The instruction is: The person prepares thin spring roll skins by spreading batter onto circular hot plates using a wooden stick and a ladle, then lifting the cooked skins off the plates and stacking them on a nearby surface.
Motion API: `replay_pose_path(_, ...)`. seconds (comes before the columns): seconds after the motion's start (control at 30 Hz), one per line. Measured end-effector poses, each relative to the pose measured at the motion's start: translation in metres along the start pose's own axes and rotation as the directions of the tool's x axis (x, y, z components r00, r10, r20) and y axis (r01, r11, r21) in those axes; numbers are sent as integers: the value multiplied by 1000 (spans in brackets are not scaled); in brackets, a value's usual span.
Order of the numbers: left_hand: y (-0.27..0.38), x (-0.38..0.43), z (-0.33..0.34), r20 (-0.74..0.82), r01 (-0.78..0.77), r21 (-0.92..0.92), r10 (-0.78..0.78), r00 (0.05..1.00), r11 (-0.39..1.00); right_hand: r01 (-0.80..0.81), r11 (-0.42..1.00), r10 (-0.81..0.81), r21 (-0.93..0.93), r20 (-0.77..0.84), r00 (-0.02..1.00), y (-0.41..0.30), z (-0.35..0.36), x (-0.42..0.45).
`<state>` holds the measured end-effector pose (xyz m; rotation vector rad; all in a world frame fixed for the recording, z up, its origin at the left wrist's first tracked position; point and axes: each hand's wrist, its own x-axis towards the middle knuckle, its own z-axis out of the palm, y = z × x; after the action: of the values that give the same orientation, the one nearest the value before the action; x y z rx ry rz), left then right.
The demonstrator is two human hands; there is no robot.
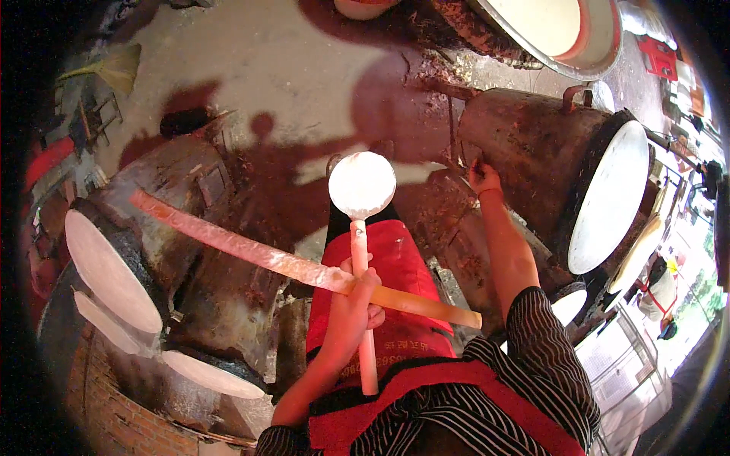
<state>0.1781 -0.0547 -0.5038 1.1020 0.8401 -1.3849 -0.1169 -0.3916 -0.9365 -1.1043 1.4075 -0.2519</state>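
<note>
My left hand (356, 302) grips a ladle (369, 359) and a long, flat, slightly curved wooden strip (251, 252), which cross in the fist. The round ladle bowl (362, 185) looks bright white; glare hides what it holds. Pale residue coats the far half of the strip. My right arm stretches out to the right, and the right hand (485, 179) is at the lower side of a rusty metal drum (530, 137). Its fingers are in shadow, so I cannot see whether they hold anything. A round plate with a white surface (610, 196) tops this drum.
Other drums with round pale tops (114, 271) stand at the left, near a brick wall (128, 422). A large basin of creamy liquid (542, 25) is at the upper right. A broom (114, 68) lies at the upper left. Another person (658, 290) is far right.
</note>
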Motion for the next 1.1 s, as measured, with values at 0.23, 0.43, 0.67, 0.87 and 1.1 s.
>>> replay_pose_path(0.23, -18, -9, -7, -19, -58, 0, 57, 998, 998, -629, 730, 522, 269, 374, 766, -74, 45, -129)
replay_pose_path(0.43, -32, -23, -4, 112, -272, 95, 261, 959, 958, 412, 878, 88, -243, 929, 360, -297, 119, -373)
replay_pose_path(0.67, 55, -106, 114, 428, -375, 222, 256, 867, 900, 732, 640, -598, -232, 448, 665, -406, 104, -465)
replay_pose_path(0.87, 204, 30, 265, 603, -829, 548, 738, 301, -110, 368, 900, -389, -235, -50, 920, -431, 40, -389)
replay_pose_path(1.1, 329, 176, 359, 795, -163, -498, -523, 306, -852, 262, 813, -325, -520, -32, 945, -491, 70, -319)
